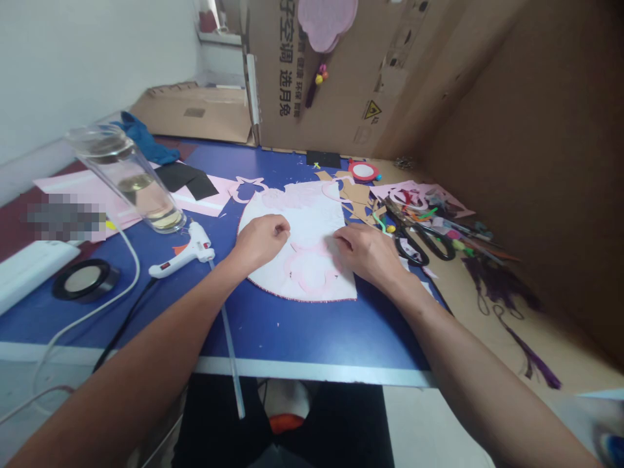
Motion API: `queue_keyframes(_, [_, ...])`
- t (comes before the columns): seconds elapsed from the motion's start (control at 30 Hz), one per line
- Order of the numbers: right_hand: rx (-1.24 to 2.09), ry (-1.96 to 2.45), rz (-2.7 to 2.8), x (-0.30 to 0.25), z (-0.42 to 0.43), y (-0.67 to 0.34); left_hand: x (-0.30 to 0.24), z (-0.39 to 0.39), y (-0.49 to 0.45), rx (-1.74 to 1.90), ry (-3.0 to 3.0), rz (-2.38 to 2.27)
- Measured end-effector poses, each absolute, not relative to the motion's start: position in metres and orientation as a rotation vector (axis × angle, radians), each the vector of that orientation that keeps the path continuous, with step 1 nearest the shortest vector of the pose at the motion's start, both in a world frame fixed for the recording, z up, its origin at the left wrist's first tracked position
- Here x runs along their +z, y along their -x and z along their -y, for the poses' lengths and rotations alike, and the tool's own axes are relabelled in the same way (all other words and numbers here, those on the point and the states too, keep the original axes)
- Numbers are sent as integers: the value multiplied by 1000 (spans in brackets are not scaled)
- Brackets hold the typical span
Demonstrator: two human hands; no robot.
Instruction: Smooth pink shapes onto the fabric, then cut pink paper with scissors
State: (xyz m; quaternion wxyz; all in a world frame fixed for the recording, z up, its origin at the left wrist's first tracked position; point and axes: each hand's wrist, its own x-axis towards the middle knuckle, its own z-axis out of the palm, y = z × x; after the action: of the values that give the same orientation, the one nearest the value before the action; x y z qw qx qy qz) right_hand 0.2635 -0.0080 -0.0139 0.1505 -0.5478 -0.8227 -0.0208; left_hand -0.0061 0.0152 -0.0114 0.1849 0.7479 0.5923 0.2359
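Observation:
A white fan-shaped sheet [316, 221] with a thin dark-red trim along its curved edge lies on the blue table. Pale pink paper cutouts [312, 281] rest on its near part, and more pink pieces show at its far edge. My left hand [263, 240] is over the sheet's left side, fingers curled in and closed. Over the right side, my right hand [365, 250] is closed too, knuckles up. Whatever the fingertips pinch, if anything, is hidden. Left of my left hand lies a white hot glue gun [188, 250] with a long clear glue stick [231, 354] hanging past the table edge.
A glass bottle of liquid [139, 185], a tape roll [85, 279] and a white power strip [34, 273] are on the left. Black-handled scissors [424, 237], cardboard scraps [358, 195] and purple tassels [529, 354] lie at the right. Cardboard walls [336, 123] stand behind and right.

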Motion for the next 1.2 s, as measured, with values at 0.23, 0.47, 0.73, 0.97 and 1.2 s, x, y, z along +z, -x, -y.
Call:
queue_keyframes(0.23, [-38,1589,2360,-15,7,-265,-14,-17,7,686,-2106,-1655])
queue_keyframes(0.47, [-68,1581,2362,-17,6,-266,-15,-17,7,686,-2119,-1654])
queue_keyframes(0.73, [-54,1545,2361,-20,5,-268,-15,-18,8,678,-2122,-1649])
queue_keyframes(0.97, [-47,1550,2360,-17,6,-267,-16,-18,8,686,-2123,-1650])
queue_keyframes(1.2, [-53,1562,2362,-18,5,-266,-15,-18,8,688,-2121,-1649])
